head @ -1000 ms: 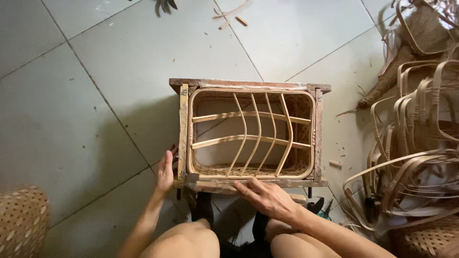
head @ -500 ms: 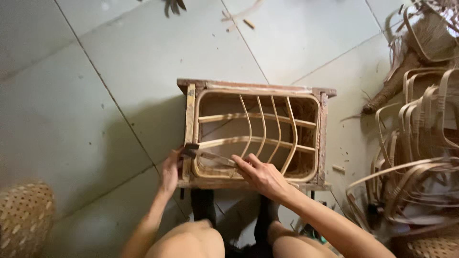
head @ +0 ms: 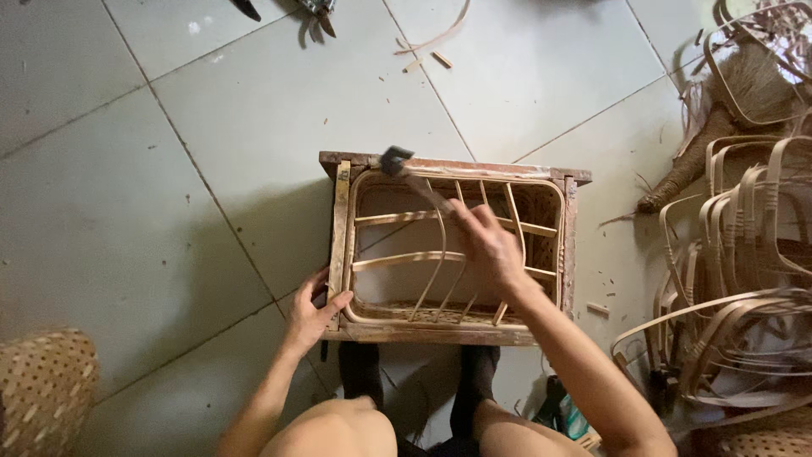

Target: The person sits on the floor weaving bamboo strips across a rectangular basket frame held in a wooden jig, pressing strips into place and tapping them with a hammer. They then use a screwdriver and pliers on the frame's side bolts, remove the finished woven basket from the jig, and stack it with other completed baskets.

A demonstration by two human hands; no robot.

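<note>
A rectangular wooden frame [head: 568, 254] stands on the tiled floor, with a bent rattan basket skeleton [head: 397, 261] seated inside it. My left hand [head: 309, 315] grips the frame's near left corner. My right hand [head: 491, 247] hovers over the middle of the frame and holds a hammer [head: 406, 169] by its handle. The blurred hammer head is at the far rail of the frame, left of centre.
A stack of bent rattan frames [head: 744, 279] lies to the right, beside a brush-like bundle [head: 702, 161]. Pliers or cutters [head: 317, 12] and rattan scraps [head: 431, 42] lie at the top. A woven seat [head: 42, 389] shows at bottom left. My knees are at the bottom.
My right hand took up the hammer from the frame's near left side and swung its head over to the far rail. My left hand stays on the near left corner.
</note>
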